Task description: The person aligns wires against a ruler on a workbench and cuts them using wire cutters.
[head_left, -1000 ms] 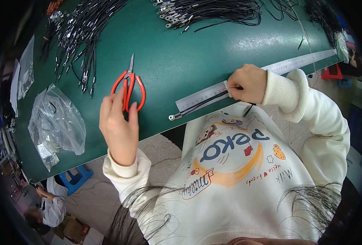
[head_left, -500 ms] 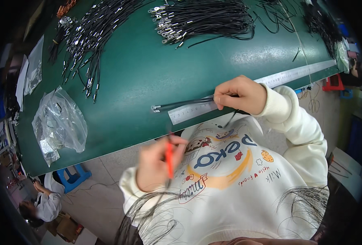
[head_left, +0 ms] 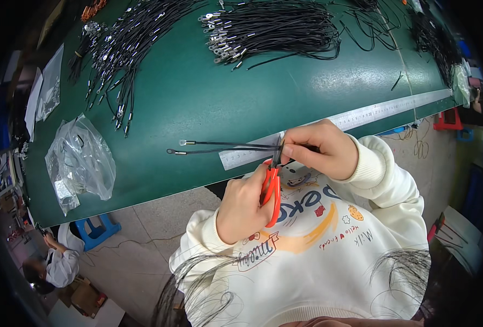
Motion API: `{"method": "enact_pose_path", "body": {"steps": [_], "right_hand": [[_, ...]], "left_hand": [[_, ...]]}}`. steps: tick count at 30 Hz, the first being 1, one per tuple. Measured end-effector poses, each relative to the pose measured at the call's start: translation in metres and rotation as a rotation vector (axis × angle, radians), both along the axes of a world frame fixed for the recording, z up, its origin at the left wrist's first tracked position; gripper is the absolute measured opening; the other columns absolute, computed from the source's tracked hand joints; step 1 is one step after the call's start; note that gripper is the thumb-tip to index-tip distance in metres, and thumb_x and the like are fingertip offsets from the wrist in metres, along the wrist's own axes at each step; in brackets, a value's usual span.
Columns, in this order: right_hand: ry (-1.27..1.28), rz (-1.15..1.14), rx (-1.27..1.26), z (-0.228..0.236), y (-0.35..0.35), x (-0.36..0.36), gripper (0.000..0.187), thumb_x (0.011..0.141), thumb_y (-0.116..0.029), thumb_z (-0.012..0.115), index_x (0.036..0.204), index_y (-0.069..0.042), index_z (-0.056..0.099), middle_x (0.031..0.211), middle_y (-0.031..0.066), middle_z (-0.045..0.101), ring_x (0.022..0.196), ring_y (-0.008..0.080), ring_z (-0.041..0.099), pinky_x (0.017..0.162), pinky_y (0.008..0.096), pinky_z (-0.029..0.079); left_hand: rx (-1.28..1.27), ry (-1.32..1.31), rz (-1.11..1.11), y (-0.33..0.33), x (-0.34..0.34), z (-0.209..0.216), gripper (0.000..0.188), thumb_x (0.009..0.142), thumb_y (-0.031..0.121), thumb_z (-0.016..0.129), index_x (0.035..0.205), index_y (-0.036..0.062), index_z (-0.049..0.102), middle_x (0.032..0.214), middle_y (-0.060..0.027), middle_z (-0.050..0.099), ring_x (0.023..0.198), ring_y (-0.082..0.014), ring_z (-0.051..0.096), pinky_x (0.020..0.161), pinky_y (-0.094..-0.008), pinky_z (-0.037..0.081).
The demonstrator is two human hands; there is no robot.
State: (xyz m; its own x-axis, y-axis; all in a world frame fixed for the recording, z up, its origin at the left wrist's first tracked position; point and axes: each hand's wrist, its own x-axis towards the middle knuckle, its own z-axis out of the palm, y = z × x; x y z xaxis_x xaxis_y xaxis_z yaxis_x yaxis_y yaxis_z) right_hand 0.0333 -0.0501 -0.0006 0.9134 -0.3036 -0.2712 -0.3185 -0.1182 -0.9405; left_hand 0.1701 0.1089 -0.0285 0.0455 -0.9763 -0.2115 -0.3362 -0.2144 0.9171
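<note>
My left hand [head_left: 247, 206] is closed around a pair of red-handled scissors [head_left: 275, 191]. Their dark blades point up and meet the wires beside my right fingertips. My right hand [head_left: 320, 148] pinches black wires [head_left: 236, 145] between thumb and fingers. From that pinch two strands run left, side by side, each tipped with a metal ring terminal [head_left: 172, 151]. They pass above a long steel ruler [head_left: 361, 114] lying along the table's near edge. How far the blades have closed on the wires is hidden by my fingers.
On the green table [head_left: 165, 109] lie a large bundle of black terminal wires [head_left: 274, 30], another heap [head_left: 138, 38] at far left, and more wires [head_left: 435, 38] at far right. A clear plastic bag [head_left: 83, 158] sits left. Below are a blue stool [head_left: 97, 231] and a seated person [head_left: 62, 261].
My left hand has moved up and right, bringing the scissors to the wires. My right hand has shifted slightly down, and the wire ends now reach farther left.
</note>
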Motion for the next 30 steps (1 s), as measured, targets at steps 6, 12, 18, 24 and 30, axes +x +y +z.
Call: {"method": "enact_pose_path", "body": {"steps": [6, 12, 18, 24, 30], "right_hand": [[-0.046, 0.002, -0.035, -0.002, -0.001, 0.000, 0.017, 0.088, -0.011, 0.048, 0.080, -0.001, 0.059, 0.071, 0.0072, 0.066, 0.057, 0.0181, 0.060, 0.054, 0.0277, 0.046], [-0.034, 0.009, -0.138, -0.004, -0.005, 0.009, 0.018, 0.087, -0.012, 0.049, 0.080, -0.001, 0.062, 0.069, 0.0088, 0.064, 0.056, 0.0196, 0.060, 0.053, 0.0287, 0.046], [0.112, 0.069, -0.072, -0.008, -0.026, 0.033, 0.022, 0.088, -0.017, 0.050, 0.082, -0.002, 0.065, 0.059, 0.0078, 0.059, 0.052, 0.0155, 0.055, 0.051, 0.0283, 0.044], [0.259, 0.194, 0.024, -0.018, -0.041, 0.043, 0.027, 0.089, -0.023, 0.051, 0.081, -0.002, 0.066, 0.053, 0.0034, 0.055, 0.050, 0.0109, 0.050, 0.050, 0.0274, 0.041], [0.207, -0.046, -0.401, 0.045, -0.113, -0.015, 0.021, 0.092, -0.016, 0.049, 0.086, -0.001, 0.062, 0.076, 0.0019, 0.062, 0.055, 0.0070, 0.050, 0.050, 0.0212, 0.042]], "left_hand": [[-0.023, -0.018, 0.008, -0.002, 0.000, -0.001, 0.027, 0.079, 0.004, 0.055, 0.105, -0.0045, 0.056, 0.052, -0.0095, 0.050, 0.044, -0.0207, 0.052, 0.049, -0.0293, 0.042], [-0.062, 0.008, 0.028, -0.008, 0.002, -0.007, 0.024, 0.085, 0.005, 0.049, 0.104, -0.0060, 0.055, 0.051, -0.0078, 0.050, 0.043, -0.0172, 0.051, 0.048, -0.0280, 0.042], [0.260, 0.351, 0.057, -0.019, 0.013, -0.007, 0.022, 0.087, 0.008, 0.045, 0.101, -0.0069, 0.052, 0.054, -0.0084, 0.053, 0.045, -0.0172, 0.055, 0.047, -0.0300, 0.043], [0.271, 0.642, 0.049, -0.013, 0.022, -0.012, 0.022, 0.093, 0.012, 0.040, 0.098, -0.0053, 0.053, 0.047, -0.0002, 0.045, 0.036, -0.0084, 0.043, 0.041, -0.0238, 0.037], [0.150, 0.340, 0.035, 0.028, 0.045, -0.001, 0.016, 0.088, 0.009, 0.057, 0.099, -0.0003, 0.061, 0.053, 0.0001, 0.053, 0.041, -0.0060, 0.044, 0.042, -0.0224, 0.035]]}}
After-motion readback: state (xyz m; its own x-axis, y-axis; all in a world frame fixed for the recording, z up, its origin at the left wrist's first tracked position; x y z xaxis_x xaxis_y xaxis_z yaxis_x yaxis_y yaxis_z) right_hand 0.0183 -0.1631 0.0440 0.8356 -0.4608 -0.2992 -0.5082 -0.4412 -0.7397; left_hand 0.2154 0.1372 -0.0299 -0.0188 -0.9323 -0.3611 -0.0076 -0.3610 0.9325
